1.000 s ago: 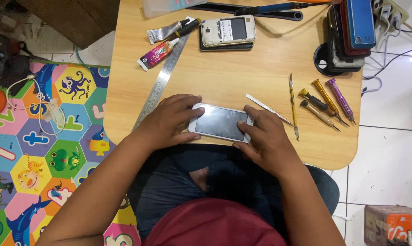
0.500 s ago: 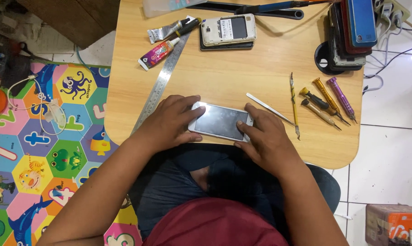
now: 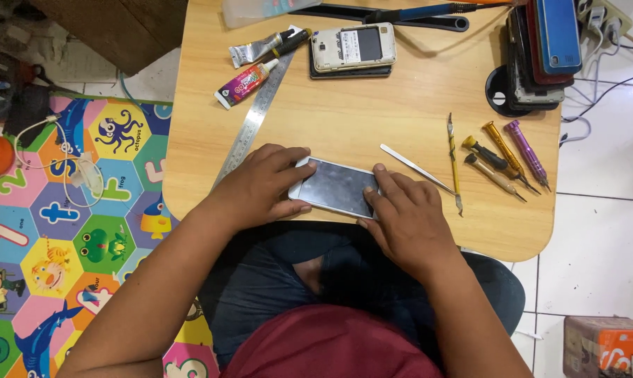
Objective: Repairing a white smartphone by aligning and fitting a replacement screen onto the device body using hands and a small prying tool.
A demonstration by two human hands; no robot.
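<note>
Fingers (image 3: 281, 159) of our left hand (image 3: 260, 185) curl around the left end of the smartphone (image 3: 334, 187), thumb under its near edge, clamping it so it cannot slide on the counter (image 3: 372, 98). Our right hand (image 3: 407, 220) lies over the phone's right end, fingers narrow and flat on the dark glass, pressing it down from the other side. The phone rests face up at the near edge of the counter, just above our lap, close enough for both hands to bear on it.

From the head view, the tools sit where the right hand can reach them: tweezers (image 3: 416, 168) just beside it, then a thin metal spudger (image 3: 454, 164) and a fan of small screwdrivers (image 3: 502, 157). A steel ruler (image 3: 253, 122) runs diagonally by the left hand, with glue tubes (image 3: 250, 77) at its far end. Another phone (image 3: 353, 47) lies at the back, well apart, and a stack of phones (image 3: 544, 49) fills the far right corner.
</note>
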